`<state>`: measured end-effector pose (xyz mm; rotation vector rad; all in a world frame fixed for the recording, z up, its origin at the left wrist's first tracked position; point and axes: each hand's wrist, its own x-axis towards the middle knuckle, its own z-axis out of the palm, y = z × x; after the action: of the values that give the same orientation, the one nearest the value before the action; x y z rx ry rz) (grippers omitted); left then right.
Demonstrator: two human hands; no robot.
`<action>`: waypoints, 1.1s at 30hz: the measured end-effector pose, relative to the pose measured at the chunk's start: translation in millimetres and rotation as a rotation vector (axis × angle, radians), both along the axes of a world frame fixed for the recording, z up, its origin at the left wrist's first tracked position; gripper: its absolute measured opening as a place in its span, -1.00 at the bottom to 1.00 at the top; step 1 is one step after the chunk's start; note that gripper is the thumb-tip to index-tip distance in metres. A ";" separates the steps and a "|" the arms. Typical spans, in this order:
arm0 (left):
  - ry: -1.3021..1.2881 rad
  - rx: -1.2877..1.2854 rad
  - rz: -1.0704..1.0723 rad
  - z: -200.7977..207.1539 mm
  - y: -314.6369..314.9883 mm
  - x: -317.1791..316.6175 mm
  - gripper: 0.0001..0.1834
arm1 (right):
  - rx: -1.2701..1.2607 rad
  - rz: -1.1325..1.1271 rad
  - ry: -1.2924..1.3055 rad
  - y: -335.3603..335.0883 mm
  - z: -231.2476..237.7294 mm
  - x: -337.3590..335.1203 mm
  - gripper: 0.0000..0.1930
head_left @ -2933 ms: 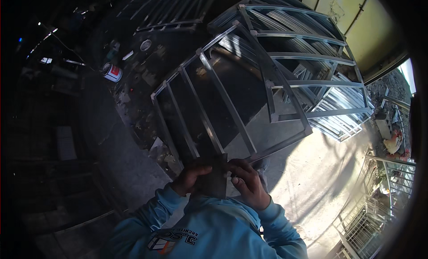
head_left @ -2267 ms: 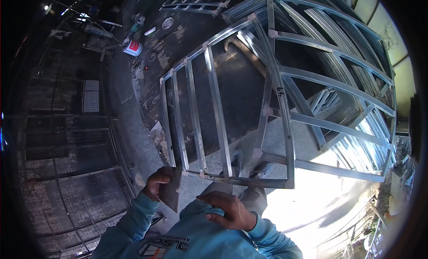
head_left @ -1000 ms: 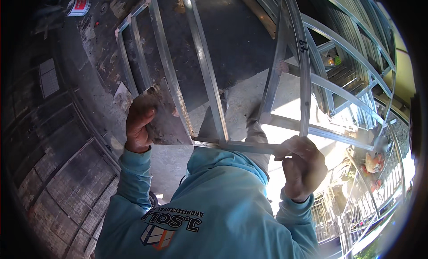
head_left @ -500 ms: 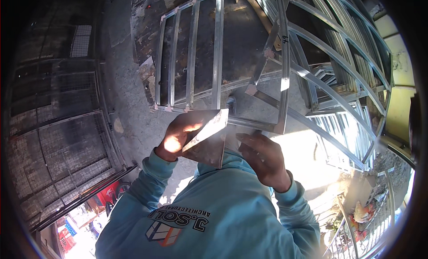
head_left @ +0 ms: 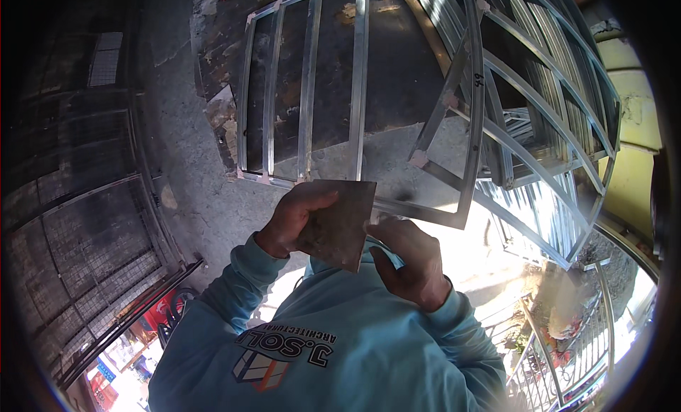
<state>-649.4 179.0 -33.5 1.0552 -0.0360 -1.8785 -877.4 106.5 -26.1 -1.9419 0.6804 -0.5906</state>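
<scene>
A flat, dark, four-sided plate (head_left: pixel 339 229), with dull and scuffed faces, is held in front of my chest. My left hand (head_left: pixel 289 219) grips it by its left side, with the thumb lying across the face. Close to the plate's right edge is my right hand (head_left: pixel 411 259), its fingers bent and its thumb apart from them. The fingertips are at or very near that edge; whether they touch it I cannot tell. Nothing shows in the right hand. Just beyond the plate lies a barred metal frame (head_left: pixel 308 93).
Curved metal frames (head_left: pixel 546 93) are stacked at the far right, beside a pale yellow wall (head_left: pixel 633 107). A wooden-handled tool (head_left: pixel 425 30) lies among them. Dark mesh panels (head_left: pixel 99 235) stand on the left. A metal railing (head_left: pixel 603 327) is at the lower right.
The plate has turned, so the bright sunlit strip on it is gone and a dark face shows. My right hand's fingers have bent in toward the plate's edge.
</scene>
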 end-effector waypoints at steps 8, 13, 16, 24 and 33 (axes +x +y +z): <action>-0.241 -0.073 0.273 -10.7 -26.2 88.6 -0.50 | 0.578 -0.130 0.138 2.7 -0.4 18.7 -0.72; -0.069 -0.126 0.197 -37.9 -62.0 91.7 -0.50 | 0.841 -0.241 0.287 4.6 -9.7 45.4 -0.61; 0.003 -0.147 0.161 -44.5 -85.8 81.5 -0.50 | 0.756 -0.263 0.275 9.9 -16.2 54.3 -0.55; 0.136 -0.249 0.173 -57.4 -109.5 145.2 -0.53 | 0.704 -0.223 0.363 -3.4 -4.9 65.2 -0.71; -0.039 -0.441 0.373 -21.0 -77.2 240.6 -0.52 | 0.728 -0.238 0.177 -12.4 3.9 79.6 -0.91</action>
<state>-408.8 101.8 -54.4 0.7334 -0.2482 -1.4259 -797.8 94.1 -22.2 -1.2458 1.0741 -0.2510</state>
